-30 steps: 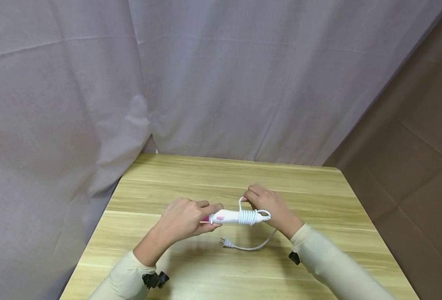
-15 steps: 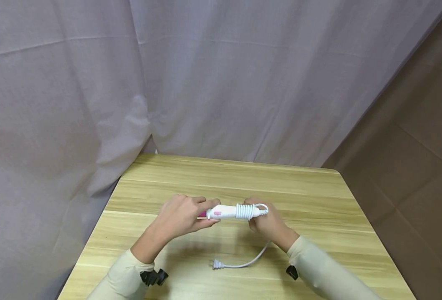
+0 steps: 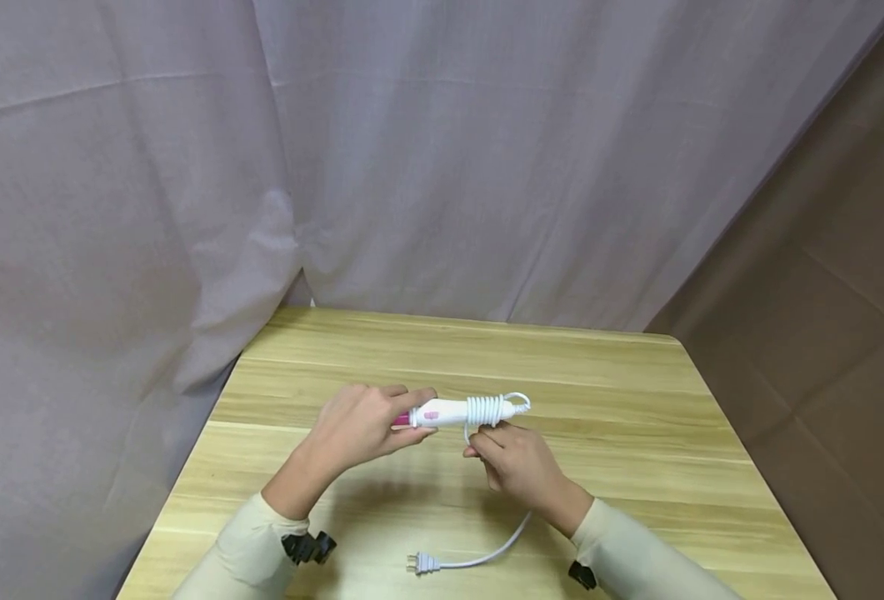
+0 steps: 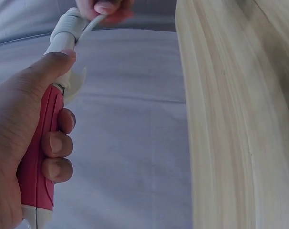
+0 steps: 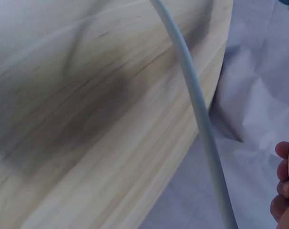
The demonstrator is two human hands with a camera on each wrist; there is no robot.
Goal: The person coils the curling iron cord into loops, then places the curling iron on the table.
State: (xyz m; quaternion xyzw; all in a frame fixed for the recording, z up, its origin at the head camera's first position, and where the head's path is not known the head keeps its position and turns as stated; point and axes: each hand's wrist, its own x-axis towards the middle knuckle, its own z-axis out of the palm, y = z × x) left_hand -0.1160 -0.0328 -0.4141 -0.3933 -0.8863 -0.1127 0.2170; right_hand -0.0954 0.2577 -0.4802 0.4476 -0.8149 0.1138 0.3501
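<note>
My left hand (image 3: 359,425) grips a white and pink curling iron (image 3: 447,412) above the table, the iron pointing right. In the left wrist view its pink body (image 4: 39,148) lies in the curled fingers, thumb along the white handle, beside a white lever (image 4: 77,87). White cord (image 3: 484,409) is wound in several tight turns round the handle, near its right end. Below these turns my right hand (image 3: 522,468) pinches the cord, drawing a strand down from them. The free length ends in a two-prong plug (image 3: 427,563). Close up, the cord (image 5: 197,93) crosses the right wrist view.
The wood-grain table (image 3: 599,375) extends beneath both hands. Grey cloth (image 3: 442,167) hangs behind and at the left, with brown cloth (image 3: 809,333) at the right. A black band device (image 3: 309,547) sits at the left sleeve and another (image 3: 582,575) at the right.
My right hand has brought the cord from behind the handle round to its near side. The plug has swung toward me and slightly left. The left hand keeps its grip, shifting slightly.
</note>
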